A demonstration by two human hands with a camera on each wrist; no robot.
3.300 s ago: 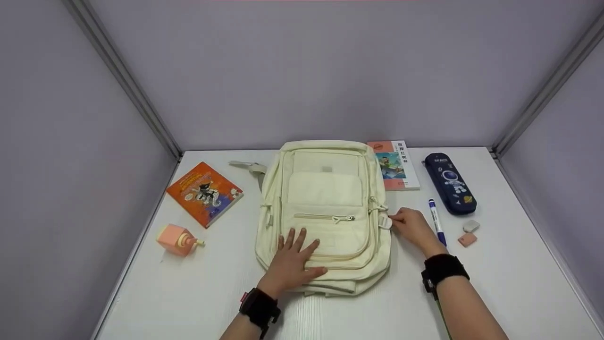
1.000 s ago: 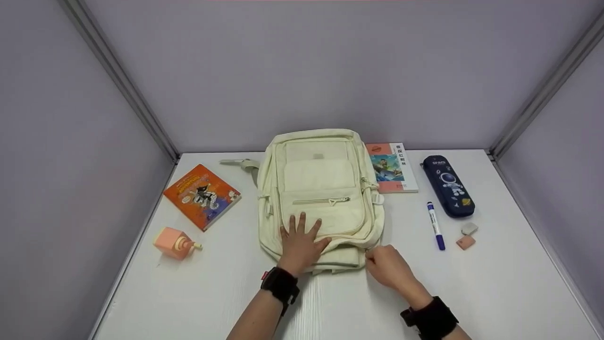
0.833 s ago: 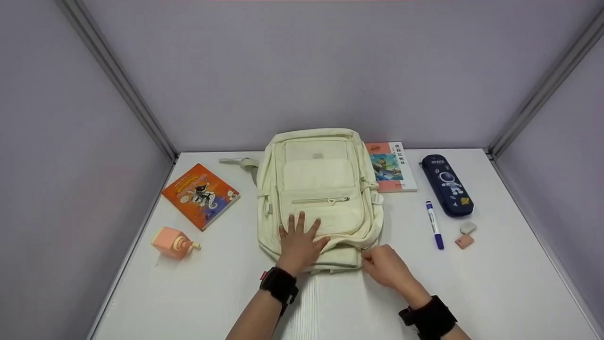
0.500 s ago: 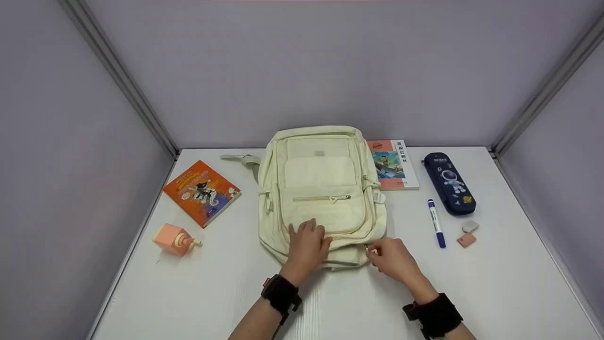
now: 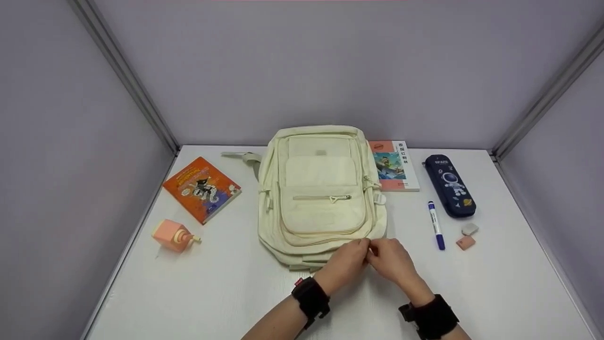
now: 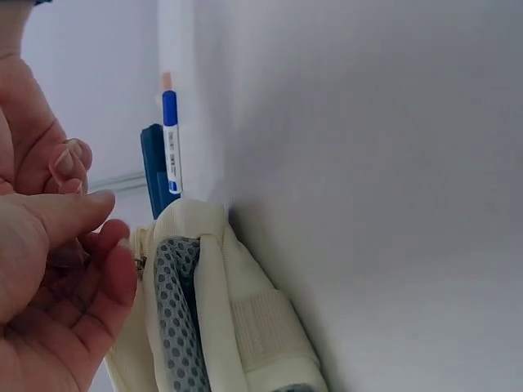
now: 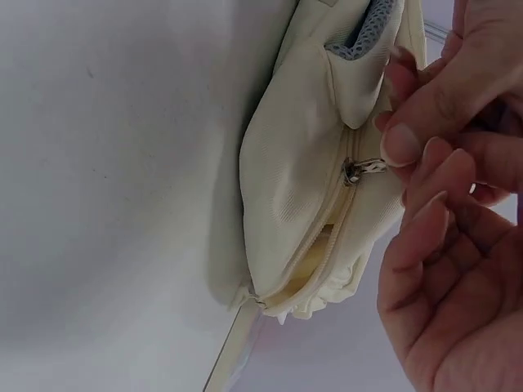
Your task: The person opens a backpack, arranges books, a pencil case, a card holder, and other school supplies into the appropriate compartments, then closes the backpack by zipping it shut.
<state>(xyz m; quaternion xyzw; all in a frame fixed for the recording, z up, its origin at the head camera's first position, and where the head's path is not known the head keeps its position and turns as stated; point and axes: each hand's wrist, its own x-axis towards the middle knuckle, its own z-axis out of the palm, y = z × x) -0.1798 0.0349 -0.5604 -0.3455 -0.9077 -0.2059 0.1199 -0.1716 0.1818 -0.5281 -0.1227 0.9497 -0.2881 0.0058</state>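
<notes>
A cream backpack point(image 5: 321, 174) lies front side up on the table. Both hands meet at its lower right corner. My right hand point(image 5: 392, 259) has its thumb by a metal zipper pull point(image 7: 372, 167) and appears to pinch it. Below that slider in the right wrist view, the zipper point(image 7: 315, 257) gapes apart. My left hand point(image 5: 343, 264) has curled fingers against the bag beside the pull. It seems to grip the bag's edge there, though the fingers partly hide the contact. Grey mesh padding point(image 6: 180, 318) shows along the bag in the left wrist view.
On the left are an orange book point(image 5: 203, 189) and a pink pump bottle point(image 5: 173, 235). To the right lie another book point(image 5: 391, 165), partly under the backpack, a navy pencil case point(image 5: 449, 185), a marker point(image 5: 436, 225) and two small erasers point(image 5: 466, 242).
My right hand has come down the bag's right side to its lower corner, and the bag has shifted away. The left hand has left the bag's front and moved right to join it.
</notes>
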